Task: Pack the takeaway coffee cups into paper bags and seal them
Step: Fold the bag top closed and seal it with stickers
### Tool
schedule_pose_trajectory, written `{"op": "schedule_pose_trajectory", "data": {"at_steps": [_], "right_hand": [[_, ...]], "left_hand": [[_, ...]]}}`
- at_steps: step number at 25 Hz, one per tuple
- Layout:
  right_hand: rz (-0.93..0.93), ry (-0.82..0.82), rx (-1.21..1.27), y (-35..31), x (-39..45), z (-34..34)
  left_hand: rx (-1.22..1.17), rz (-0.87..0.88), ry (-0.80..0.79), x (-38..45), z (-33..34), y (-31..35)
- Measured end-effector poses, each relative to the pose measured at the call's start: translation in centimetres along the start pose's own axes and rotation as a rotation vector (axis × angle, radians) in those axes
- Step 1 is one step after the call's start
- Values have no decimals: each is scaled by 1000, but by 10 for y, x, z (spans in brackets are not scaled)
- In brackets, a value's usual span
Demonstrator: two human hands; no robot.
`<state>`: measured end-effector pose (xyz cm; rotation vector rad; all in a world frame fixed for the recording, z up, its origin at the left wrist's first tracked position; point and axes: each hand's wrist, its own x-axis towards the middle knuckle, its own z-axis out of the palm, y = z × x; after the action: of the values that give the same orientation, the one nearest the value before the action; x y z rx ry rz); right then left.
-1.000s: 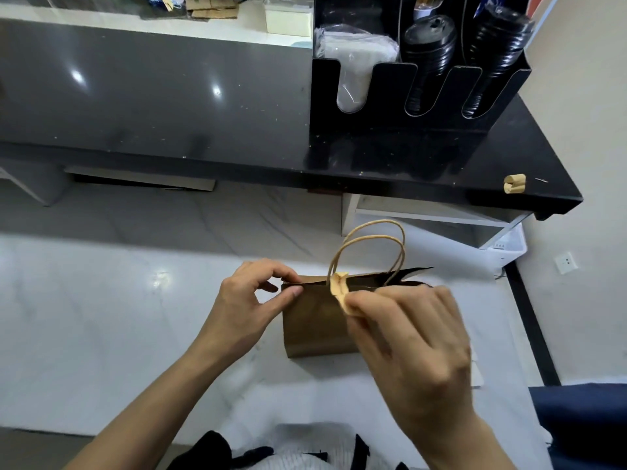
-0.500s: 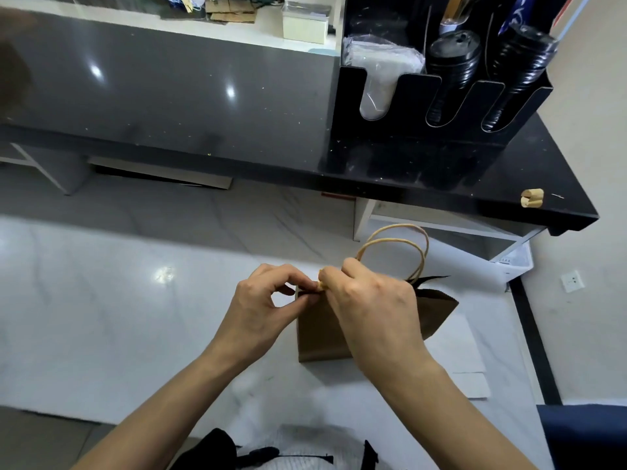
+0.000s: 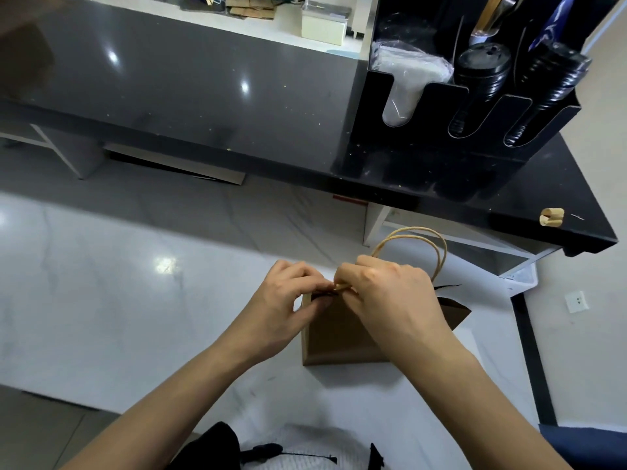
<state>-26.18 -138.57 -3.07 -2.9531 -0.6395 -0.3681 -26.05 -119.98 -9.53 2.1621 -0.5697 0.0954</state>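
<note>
A brown paper bag (image 3: 339, 334) stands upright on the white marble counter (image 3: 101, 300), close in front of the person. The left hand (image 3: 281, 310) pinches the bag's top edge at its left corner, fingers curled. The right hand (image 3: 390, 296) meets it there, thumb and fingers pinching a small pale strip (image 3: 342, 288) against the same edge; what the strip is cannot be told. The right hand and forearm cover much of the bag's mouth and right side, so any cup inside is hidden. 2 twisted paper handles (image 3: 431, 245) arch up behind the right hand.

Beyond the bag, a black shelf (image 3: 203, 106) runs across above the counter. On its right part sits a black organizer (image 3: 424, 110) with 3 slots: 1 holds a clear plastic-wrapped stack (image 3: 403, 86), the other 2 hold stacks of black lids (image 3: 481, 76). A small tan roll (image 3: 551, 217) lies near the shelf's right end. A white wall socket (image 3: 576, 301) shows at the far right.
</note>
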Motion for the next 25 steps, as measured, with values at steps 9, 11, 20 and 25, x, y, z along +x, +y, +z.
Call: {"op": "schedule_pose_trajectory", "data": {"at_steps": [9, 11, 20, 25], "right_hand": [[61, -24, 102, -3, -9, -5], [67, -6, 89, -5, -14, -4], [31, 209, -19, -21, -55, 11], [16, 236, 42, -19, -63, 31]], "left_hand": [[103, 35, 7, 1, 2, 7], [110, 37, 11, 2, 2, 8], [133, -28, 12, 4, 0, 9], [151, -44, -4, 4, 0, 10]]}}
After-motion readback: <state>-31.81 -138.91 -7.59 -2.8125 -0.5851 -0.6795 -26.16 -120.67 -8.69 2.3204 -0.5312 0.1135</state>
